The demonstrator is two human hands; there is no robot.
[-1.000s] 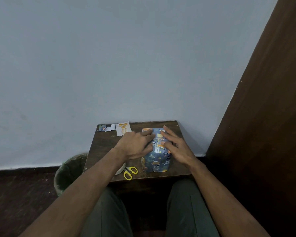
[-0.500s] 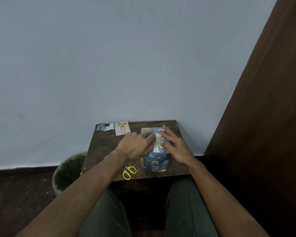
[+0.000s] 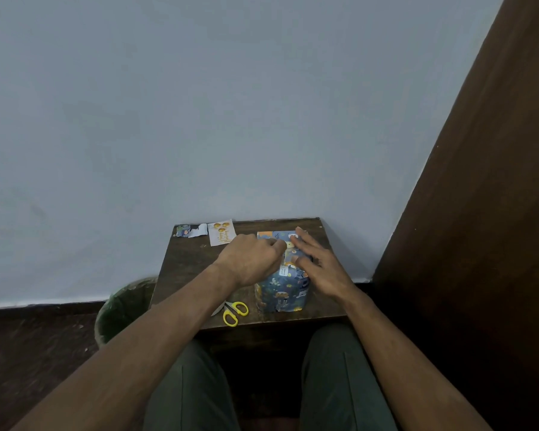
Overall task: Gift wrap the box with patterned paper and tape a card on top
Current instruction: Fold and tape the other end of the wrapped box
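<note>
The box [image 3: 281, 290], wrapped in blue patterned paper, stands on the right half of a small dark wooden table [image 3: 190, 269]. My left hand [image 3: 252, 259] comes from the left with bent fingers, and its fingertips press the paper seam on top of the box. My right hand [image 3: 316, 262] lies flat on the top's right side, fingers straight and spread. A white card [image 3: 221, 233] with orange balloons lies at the table's back edge, left of the box. Much of the box top is hidden by both hands.
Yellow-handled scissors [image 3: 234, 312] lie at the table's front edge under my left forearm. A torn paper scrap [image 3: 191, 230] sits in the back left corner. A green-lined bin [image 3: 122, 306] stands on the floor to the left. A brown wooden panel [image 3: 479, 213] closes off the right.
My left hand's fingers have bent more, with the tips drawn onto the seam. My right hand has shifted slightly along the top. The box has stayed in place.
</note>
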